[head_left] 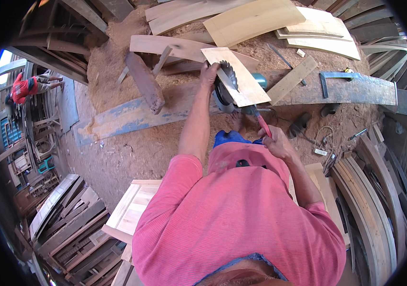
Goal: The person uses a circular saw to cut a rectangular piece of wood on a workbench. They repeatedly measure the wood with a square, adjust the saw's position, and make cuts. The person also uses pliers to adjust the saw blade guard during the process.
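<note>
A circular saw (pixel 260 80) with a teal body lies tilted on the low plank bench, a pale wooden board (pixel 244 78) fixed to it like a base. Its round toothed blade (pixel 227 75) sticks out through the board. My left hand (pixel 209 76) is closed at the blade's left side, gripping the board's edge; the fingertips are partly hidden. My right hand (pixel 278 143) is closed round a red-handled tool (pixel 263 125), whose tip reaches the saw's near side. The tool's exact kind is hidden.
Curved pale boards (pixel 253 21) lie at the back on sawdust. A metal square (pixel 325 86) rests on the long plank (pixel 351 91), right. Wood stacks (pixel 370 205) stand at both sides. Far left is another person in red (pixel 24 88).
</note>
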The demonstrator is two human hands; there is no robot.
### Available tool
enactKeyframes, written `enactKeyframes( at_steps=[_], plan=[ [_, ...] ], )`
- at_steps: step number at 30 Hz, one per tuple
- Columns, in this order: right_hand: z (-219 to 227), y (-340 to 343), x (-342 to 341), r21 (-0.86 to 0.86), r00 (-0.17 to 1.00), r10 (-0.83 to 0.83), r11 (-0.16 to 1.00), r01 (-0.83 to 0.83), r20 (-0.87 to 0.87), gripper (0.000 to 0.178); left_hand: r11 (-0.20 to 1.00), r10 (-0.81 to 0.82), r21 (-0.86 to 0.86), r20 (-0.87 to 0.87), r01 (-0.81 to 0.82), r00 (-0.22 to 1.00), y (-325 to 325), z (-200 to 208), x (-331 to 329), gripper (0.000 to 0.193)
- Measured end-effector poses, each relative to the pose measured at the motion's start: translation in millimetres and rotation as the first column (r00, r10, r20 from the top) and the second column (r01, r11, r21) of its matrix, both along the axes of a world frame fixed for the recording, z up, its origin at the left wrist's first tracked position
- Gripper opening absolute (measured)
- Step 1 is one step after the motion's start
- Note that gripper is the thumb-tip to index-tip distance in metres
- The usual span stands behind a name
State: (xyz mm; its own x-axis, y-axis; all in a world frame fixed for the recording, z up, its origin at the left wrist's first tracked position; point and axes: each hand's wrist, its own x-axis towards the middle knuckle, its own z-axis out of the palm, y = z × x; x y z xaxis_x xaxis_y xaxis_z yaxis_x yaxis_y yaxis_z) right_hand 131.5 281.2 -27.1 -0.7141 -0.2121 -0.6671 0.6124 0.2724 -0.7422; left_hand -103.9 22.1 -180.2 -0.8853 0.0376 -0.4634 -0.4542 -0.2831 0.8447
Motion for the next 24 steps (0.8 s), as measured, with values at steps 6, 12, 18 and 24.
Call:
enactKeyframes(
  at_steps=[6,12,18,24],
  plan=[
    [-10.7,-6.9,1.9,0.002,0.997,-0.057,0.998,0.057,-0.047,0.014,1.000,0.025,0.013,0.014,-0.025,1.000,-2.7,-1.0,0.3,0.043],
    [-10.2,-2.5,-0.1,-0.080,0.994,-0.073,0.995,0.067,-0.076,0.025,1.000,-0.005,-0.009,0.008,0.005,1.000,-2.8,-6.0,-1.5,0.047],
    [-10.8,-1.9,1.6,-0.076,0.998,-0.054,0.996,0.052,-0.023,0.018,1.000,-0.004,-0.002,0.012,0.004,1.000,-3.6,-5.6,-1.2,0.048],
    [-26.3,-6.5,5.1,-0.205,0.983,-0.153,0.970,0.131,-0.098,0.016,1.000,0.005,0.000,0.022,-0.005,1.000,-1.4,-1.9,-0.1,0.048]
  ],
)
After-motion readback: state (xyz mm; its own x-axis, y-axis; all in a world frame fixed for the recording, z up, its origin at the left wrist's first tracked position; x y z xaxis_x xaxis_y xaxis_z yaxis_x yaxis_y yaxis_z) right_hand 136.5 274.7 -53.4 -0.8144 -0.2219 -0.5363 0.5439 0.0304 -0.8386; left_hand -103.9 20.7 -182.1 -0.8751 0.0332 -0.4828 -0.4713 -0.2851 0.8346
